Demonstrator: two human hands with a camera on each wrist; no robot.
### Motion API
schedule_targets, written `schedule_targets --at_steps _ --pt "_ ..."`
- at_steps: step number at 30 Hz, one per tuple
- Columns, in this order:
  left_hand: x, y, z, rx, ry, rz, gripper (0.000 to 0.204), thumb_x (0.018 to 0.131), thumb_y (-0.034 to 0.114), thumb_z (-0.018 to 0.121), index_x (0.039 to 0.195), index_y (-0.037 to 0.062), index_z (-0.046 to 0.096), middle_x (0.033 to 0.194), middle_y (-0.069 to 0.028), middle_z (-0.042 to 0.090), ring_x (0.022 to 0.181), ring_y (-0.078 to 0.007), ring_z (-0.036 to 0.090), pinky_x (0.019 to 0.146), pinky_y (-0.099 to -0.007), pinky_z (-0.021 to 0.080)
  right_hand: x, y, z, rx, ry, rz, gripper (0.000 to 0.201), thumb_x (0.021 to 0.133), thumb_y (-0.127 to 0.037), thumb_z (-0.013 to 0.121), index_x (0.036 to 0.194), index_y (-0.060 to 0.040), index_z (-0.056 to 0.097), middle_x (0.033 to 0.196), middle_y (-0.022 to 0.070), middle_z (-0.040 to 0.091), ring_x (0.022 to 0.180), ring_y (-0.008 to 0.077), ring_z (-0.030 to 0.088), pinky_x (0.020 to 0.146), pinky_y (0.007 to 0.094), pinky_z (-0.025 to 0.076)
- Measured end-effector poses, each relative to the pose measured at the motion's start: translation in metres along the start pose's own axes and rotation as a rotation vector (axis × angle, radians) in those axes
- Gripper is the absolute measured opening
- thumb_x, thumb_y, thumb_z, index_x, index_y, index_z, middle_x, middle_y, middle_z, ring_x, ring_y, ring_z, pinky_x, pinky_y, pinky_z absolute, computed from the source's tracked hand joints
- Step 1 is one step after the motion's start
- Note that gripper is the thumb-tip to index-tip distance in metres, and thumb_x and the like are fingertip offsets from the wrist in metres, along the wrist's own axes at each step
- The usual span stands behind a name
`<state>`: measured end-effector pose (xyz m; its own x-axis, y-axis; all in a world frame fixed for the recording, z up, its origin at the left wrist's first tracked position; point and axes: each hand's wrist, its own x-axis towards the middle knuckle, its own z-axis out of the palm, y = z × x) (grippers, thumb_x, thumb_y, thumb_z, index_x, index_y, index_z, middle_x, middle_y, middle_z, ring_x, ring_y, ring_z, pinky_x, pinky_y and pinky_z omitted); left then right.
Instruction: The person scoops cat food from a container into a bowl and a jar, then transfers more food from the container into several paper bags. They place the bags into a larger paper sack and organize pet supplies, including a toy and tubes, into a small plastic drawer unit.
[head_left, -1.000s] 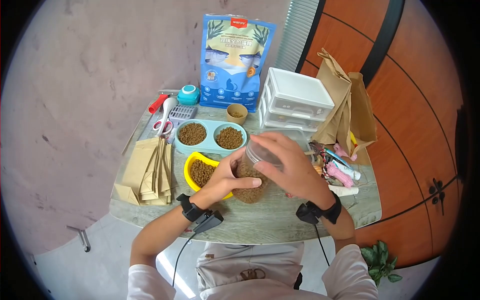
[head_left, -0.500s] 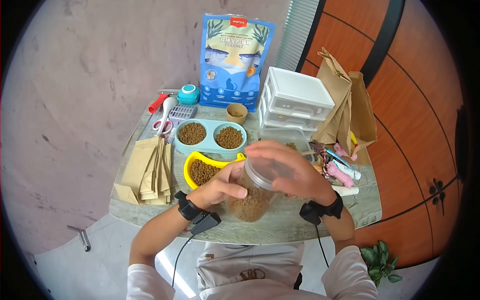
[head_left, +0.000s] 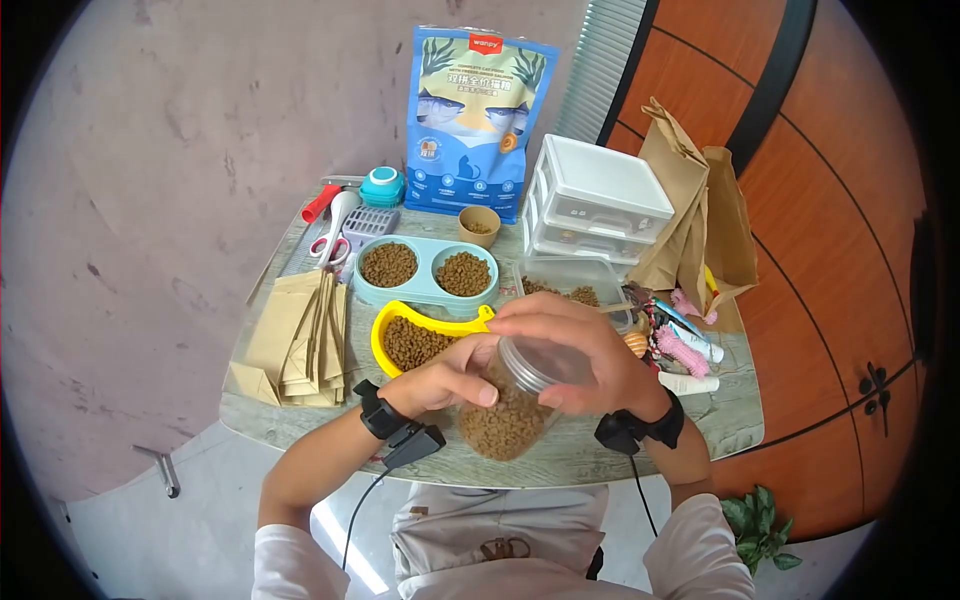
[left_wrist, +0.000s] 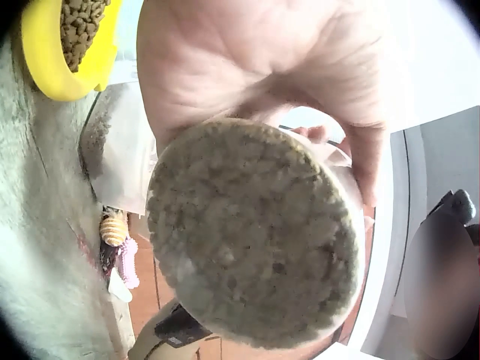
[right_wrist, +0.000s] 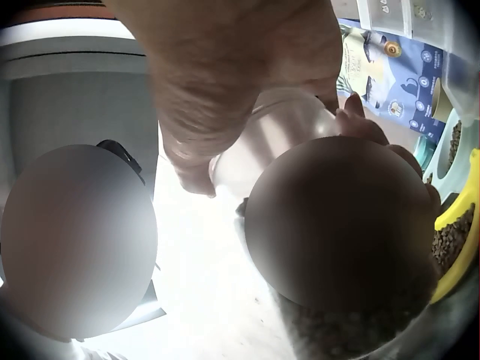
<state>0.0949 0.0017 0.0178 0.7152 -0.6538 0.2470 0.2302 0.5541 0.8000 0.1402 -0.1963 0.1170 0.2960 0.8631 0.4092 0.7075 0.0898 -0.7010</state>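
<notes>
A clear jar of brown kibble [head_left: 503, 420] is tilted above the front of the table, its ribbed top toward the right. My left hand [head_left: 450, 378] grips the jar's side, thumb along the near face. Over the jar's top, my right hand [head_left: 595, 360] curves with fingers on the far side and thumb on the near side. In the left wrist view the kibble-filled jar bottom [left_wrist: 255, 232] faces the camera, below my left hand [left_wrist: 262, 60]. The right wrist view has my right hand [right_wrist: 232, 67] around the clear top [right_wrist: 274, 135].
Behind the hands stand a yellow bowl [head_left: 380, 350], a blue double bowl [head_left: 425, 293] and a clear tub [head_left: 610, 274], all with kibble. Paper bags [head_left: 290, 340] lie left. Farther back are a food bag [head_left: 475, 130], paper cup [head_left: 479, 238] and white drawers [head_left: 600, 190]; toys [head_left: 680, 352] lie right.
Both hands have brought the jar lower and closer to the body, with its bottom swinging toward me. The clear tub and its kibble show more fully behind my right hand.
</notes>
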Motion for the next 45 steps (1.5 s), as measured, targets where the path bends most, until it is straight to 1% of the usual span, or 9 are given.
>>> schedule_targets --at_steps 8,20,24,29,34,36,38,40,45 --pt "0.003 0.009 0.009 0.204 0.156 -0.047 0.091 0.072 0.036 0.077 0.141 0.0002 0.029 0.134 -0.0094 0.044 0.126 -0.0198 0.043 0.107 -0.035 0.031 0.003 0.006 0.003 -0.055 0.119 0.058 0.051 0.075 -0.016 0.063 0.125 -0.0054 0.057 0.118 0.0145 0.055 0.107 0.0281 0.056 0.094 0.0362 0.043" --pt "0.007 0.006 0.014 0.406 0.192 0.009 0.099 0.068 0.034 0.081 0.142 0.0011 0.025 0.137 -0.009 0.04 0.128 -0.0189 0.038 0.108 -0.0349 0.029 0.002 -0.009 0.008 -0.221 0.105 0.173 0.051 0.071 -0.007 0.063 0.122 -0.0027 0.059 0.121 0.0132 0.056 0.112 0.026 0.055 0.097 0.0336 0.04" --pt "0.004 0.014 0.01 0.422 0.173 0.023 0.092 0.07 0.023 0.078 0.142 0.001 0.025 0.136 -0.01 0.04 0.129 -0.02 0.037 0.109 -0.0353 0.027 0.004 -0.004 0.011 -0.193 0.195 0.052 0.046 0.078 -0.015 0.064 0.122 -0.0028 0.058 0.121 0.0148 0.054 0.113 0.027 0.053 0.097 0.0351 0.04" --pt "0.0 0.035 -0.017 0.452 0.502 0.311 0.093 0.062 0.024 0.083 0.138 0.0007 0.034 0.13 -0.0103 0.05 0.122 -0.0211 0.047 0.105 -0.0365 0.034 -0.009 0.012 0.016 -0.131 0.527 -0.157 0.033 0.086 -0.015 0.055 0.114 -0.0001 0.059 0.118 0.015 0.053 0.11 0.0248 0.052 0.094 0.0347 0.041" --pt "0.008 0.083 -0.028 0.588 0.747 0.504 0.072 0.071 0.026 0.073 0.131 0.0006 0.043 0.122 -0.011 0.055 0.114 -0.023 0.052 0.1 -0.0379 0.038 -0.026 0.035 0.038 0.279 0.526 -0.107 0.025 0.09 -0.014 0.05 0.108 0.001 0.059 0.112 0.0111 0.056 0.101 0.0186 0.054 0.086 0.0308 0.043" --pt "0.014 0.098 -0.042 0.583 0.763 0.504 0.065 0.073 0.022 0.071 0.129 0.0002 0.046 0.117 -0.0107 0.058 0.111 -0.0228 0.054 0.097 -0.037 0.04 -0.032 0.046 0.042 0.801 0.269 0.057 0.025 0.095 -0.017 0.047 0.109 -0.0001 0.059 0.108 0.0077 0.057 0.097 0.0148 0.055 0.084 0.028 0.044" --pt "0.027 0.109 -0.052 0.606 0.826 0.474 0.062 0.072 0.016 0.07 0.127 -0.0001 0.047 0.116 -0.0102 0.058 0.109 -0.0221 0.054 0.096 -0.0359 0.04 -0.035 0.063 0.052 0.922 0.139 0.089 0.03 0.099 -0.024 0.043 0.112 -0.0021 0.059 0.104 0.0042 0.058 0.093 0.0115 0.055 0.081 0.0265 0.045" --pt "0.041 0.116 -0.063 0.626 0.89 0.449 0.059 0.071 0.01 0.069 0.126 -0.0004 0.049 0.114 -0.0096 0.059 0.107 -0.0214 0.055 0.095 -0.0348 0.041 -0.038 0.081 0.067 1.096 -0.271 0.253 0.036 0.099 -0.033 0.043 0.115 -0.0037 0.057 0.099 0.0025 0.058 0.091 0.0109 0.056 0.08 0.0271 0.046" --pt "0.074 0.119 -0.106 0.804 0.983 0.299 0.053 0.068 0.004 0.068 0.119 0.0002 0.053 0.107 -0.0086 0.062 0.101 -0.0196 0.057 0.09 -0.0312 0.042 -0.045 0.101 0.078 1.259 -0.506 0.375 0.041 0.098 -0.038 0.042 0.116 -0.0042 0.056 0.098 0.0021 0.058 0.091 0.011 0.056 0.078 0.0272 0.047"
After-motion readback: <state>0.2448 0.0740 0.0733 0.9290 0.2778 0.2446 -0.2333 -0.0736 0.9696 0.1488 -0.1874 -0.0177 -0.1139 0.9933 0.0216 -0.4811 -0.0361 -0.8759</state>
